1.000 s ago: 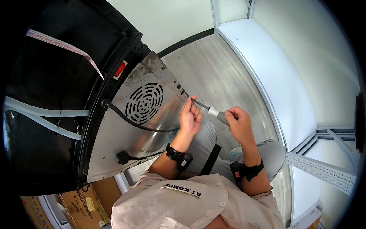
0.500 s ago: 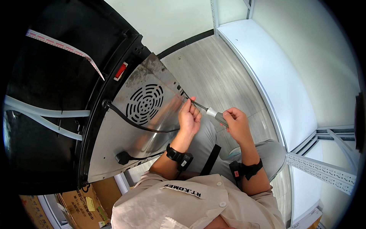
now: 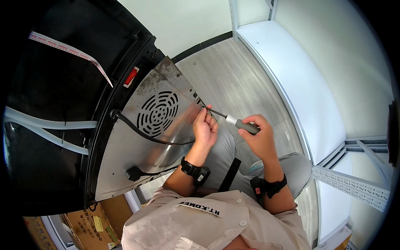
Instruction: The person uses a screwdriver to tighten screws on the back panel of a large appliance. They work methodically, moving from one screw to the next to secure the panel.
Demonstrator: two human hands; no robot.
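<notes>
My right hand [image 3: 260, 135] is wrapped round the grey handle of a screwdriver [image 3: 246, 126]. Its thin shaft runs up and left to the edge of a bare metal panel [image 3: 125, 152], where the tip is hidden by fingers. My left hand [image 3: 205, 127] is pinched at that edge, beside the screwdriver's tip; what the fingertips hold is too small to tell. Round vent slots [image 3: 158, 113] pierce the panel, and a black cable [image 3: 143, 135] loops across it behind my left wrist.
The panel belongs to a large black appliance [image 3: 58, 100] with a red switch [image 3: 131, 77], pale hoses [image 3: 54, 121] and a measuring tape [image 3: 71, 49] on top. Cardboard boxes [image 3: 89, 225] stand lower left. A white shelf [image 3: 287, 79] on a metal frame runs along the right.
My right hand has shifted its grip on the screwdriver, the fingers now reaching over the handle's end and showing more of it. My left hand stays almost in place at the panel edge.
</notes>
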